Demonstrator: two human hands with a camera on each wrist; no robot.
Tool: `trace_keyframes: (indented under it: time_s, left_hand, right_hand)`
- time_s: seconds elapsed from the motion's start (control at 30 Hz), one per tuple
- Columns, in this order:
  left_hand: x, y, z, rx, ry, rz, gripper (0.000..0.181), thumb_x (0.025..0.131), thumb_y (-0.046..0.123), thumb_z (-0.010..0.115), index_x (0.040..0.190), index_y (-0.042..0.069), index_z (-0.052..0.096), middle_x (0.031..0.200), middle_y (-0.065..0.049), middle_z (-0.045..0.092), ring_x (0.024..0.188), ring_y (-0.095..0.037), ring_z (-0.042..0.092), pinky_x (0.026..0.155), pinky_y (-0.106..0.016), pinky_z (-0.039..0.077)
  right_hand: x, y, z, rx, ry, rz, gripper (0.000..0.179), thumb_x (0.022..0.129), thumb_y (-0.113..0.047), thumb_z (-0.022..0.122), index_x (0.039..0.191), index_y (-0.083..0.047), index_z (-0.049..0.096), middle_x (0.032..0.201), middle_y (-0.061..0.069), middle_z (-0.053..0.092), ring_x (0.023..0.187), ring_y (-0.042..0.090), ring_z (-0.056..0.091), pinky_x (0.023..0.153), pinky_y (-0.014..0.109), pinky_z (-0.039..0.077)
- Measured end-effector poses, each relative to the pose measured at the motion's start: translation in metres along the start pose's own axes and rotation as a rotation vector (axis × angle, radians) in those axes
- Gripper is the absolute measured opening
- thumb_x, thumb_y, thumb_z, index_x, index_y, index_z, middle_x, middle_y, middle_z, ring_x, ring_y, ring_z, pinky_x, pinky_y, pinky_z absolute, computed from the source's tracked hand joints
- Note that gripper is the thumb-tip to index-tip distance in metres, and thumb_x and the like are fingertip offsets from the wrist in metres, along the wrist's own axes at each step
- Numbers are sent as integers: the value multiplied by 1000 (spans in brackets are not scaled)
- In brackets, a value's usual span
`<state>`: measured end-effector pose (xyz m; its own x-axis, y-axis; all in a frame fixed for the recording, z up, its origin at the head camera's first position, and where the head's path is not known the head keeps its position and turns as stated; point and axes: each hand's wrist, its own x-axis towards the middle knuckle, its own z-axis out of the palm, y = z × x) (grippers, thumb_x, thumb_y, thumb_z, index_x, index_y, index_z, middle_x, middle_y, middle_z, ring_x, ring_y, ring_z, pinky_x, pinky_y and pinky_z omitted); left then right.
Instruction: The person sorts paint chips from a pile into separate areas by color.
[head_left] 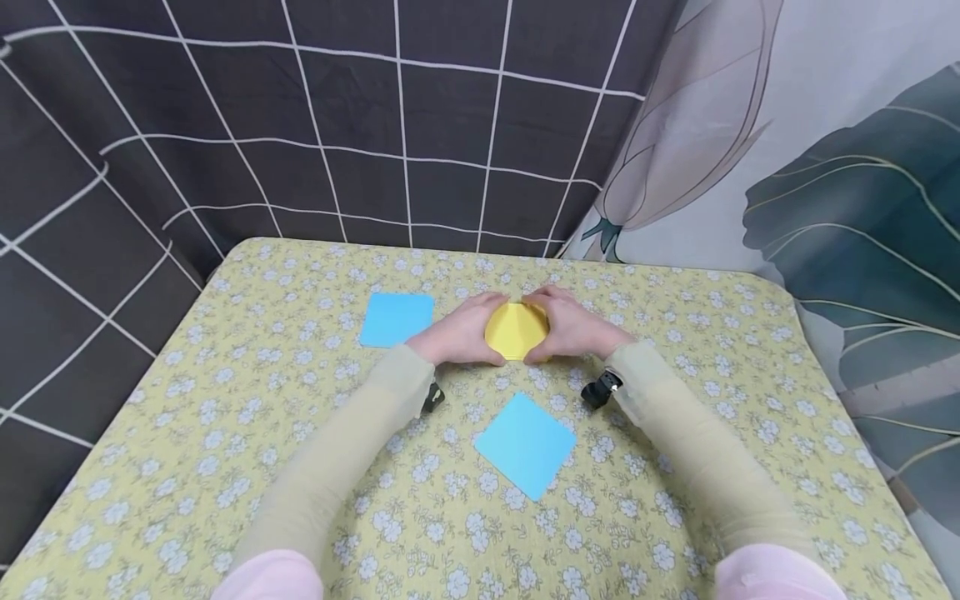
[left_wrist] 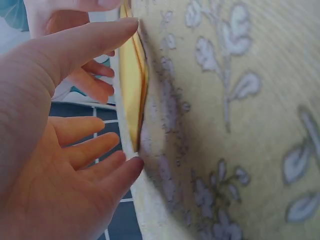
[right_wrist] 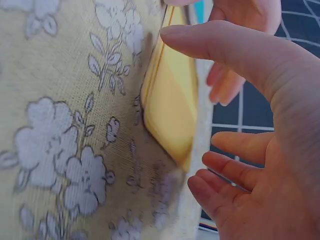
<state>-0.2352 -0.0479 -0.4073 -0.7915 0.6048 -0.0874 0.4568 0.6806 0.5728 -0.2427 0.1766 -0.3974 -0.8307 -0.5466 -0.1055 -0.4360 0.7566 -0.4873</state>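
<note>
A piece of folded yellow paper [head_left: 516, 332] lies between my two hands near the far side of the table. Several layers show along its near edge in the wrist views. My left hand [head_left: 468, 329] curves round its left side, with the thumb at the near edge. My right hand [head_left: 572, 325] mirrors this on the right, its thumb [right_wrist: 182, 39] at the layered edge. Each hand's other fingers reach round toward the far edge, spread a little apart. The paper's side corners are partly hidden by the hands in the head view.
A blue square paper [head_left: 527, 446] lies turned like a diamond, nearer than the hands. Another blue paper [head_left: 397, 319] lies to the left, close to my left wrist. A floral yellow cloth [head_left: 247, 450] covers the table. A dark checked curtain [head_left: 360, 125] hangs behind.
</note>
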Motion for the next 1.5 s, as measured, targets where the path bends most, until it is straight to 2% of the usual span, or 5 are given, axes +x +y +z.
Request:
trace_keyframes:
  time_s: [0.2,0.4,0.67,0.9,1.5]
  left_hand:
    - [-22,11,-1,16,14,66,102,75,32,90,156,3,36,158,-12,39,140,-28,40,116,-43,35]
    - [-58,35,10,71,-126,178,113,71,50,91,157,3,36,161,-13,35,148,-28,30,121,-41,22]
    - [-81,45,34,106,-219,303,110,70,47,93,154,1,40,157,-9,42,145,-23,35,119,-31,28]
    - [-87,48,40,84,-201,282,101,75,45,91,154,3,42,154,-7,46,143,-22,38,117,-31,32]
    - [-96,47,46,179,-124,291,102,78,50,87,155,2,39,152,-8,48,139,-23,43,114,-30,36]
  right_hand:
    - [-33,-11,-6,-27,32,-37,106,66,-39,94,148,6,45,142,20,49,124,36,51,105,54,46]
    - [-84,-28,3,-73,38,-16,105,69,-49,92,145,7,47,141,21,53,126,38,53,106,55,45]
    - [-129,-49,32,-49,30,37,100,64,-57,92,137,3,58,119,10,62,103,23,61,88,42,56]
    - [-141,-56,51,-36,44,46,107,57,-67,90,133,1,59,109,4,56,93,17,56,79,37,55]
    - [-137,-78,62,-102,34,116,120,48,-56,98,140,4,51,114,10,51,101,26,49,82,40,51]
